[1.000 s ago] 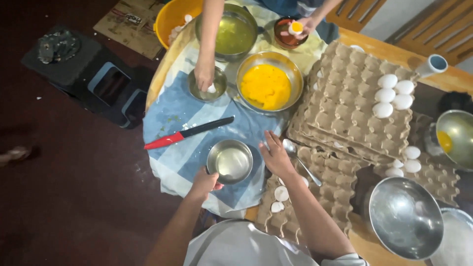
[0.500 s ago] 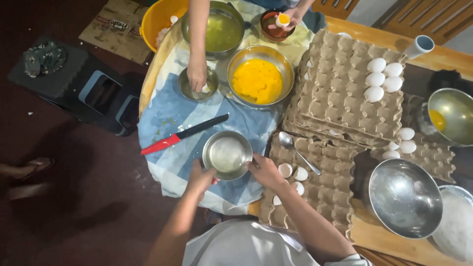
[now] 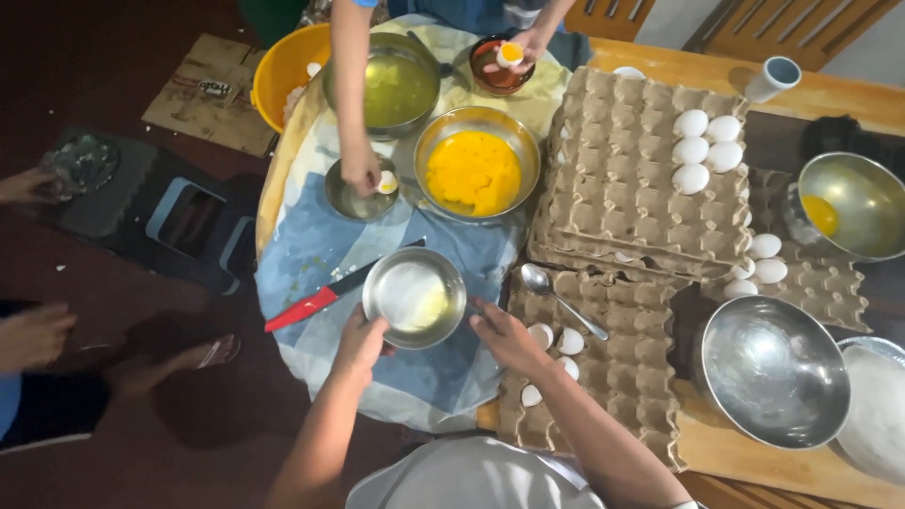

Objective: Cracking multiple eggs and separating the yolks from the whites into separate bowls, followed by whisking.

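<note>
A small steel bowl (image 3: 415, 297) with clear egg white stands on the blue cloth (image 3: 311, 250) in front of me. My left hand (image 3: 363, 341) grips its near left rim. My right hand (image 3: 500, 335) lies just right of the bowl, its fingertips at the rim and nothing visibly held in it. Broken eggshell halves (image 3: 556, 341) sit in the cardboard egg tray (image 3: 632, 377) beside my right hand. A spoon (image 3: 561, 297) lies on that tray. A red-handled knife (image 3: 325, 297) rests left of the bowl.
Across the table another person's hand (image 3: 361, 172) holds a shell over a small bowl (image 3: 347, 200), their other hand (image 3: 520, 47) over a brown bowl. A steel bowl of yolks (image 3: 474, 172), stacked trays with white eggs (image 3: 705, 151) and a large steel bowl (image 3: 773, 372) stand around.
My right hand has come off the egg tray leftward to the small bowl's rim. My left hand has stayed on the bowl, which has slid slightly toward me.
</note>
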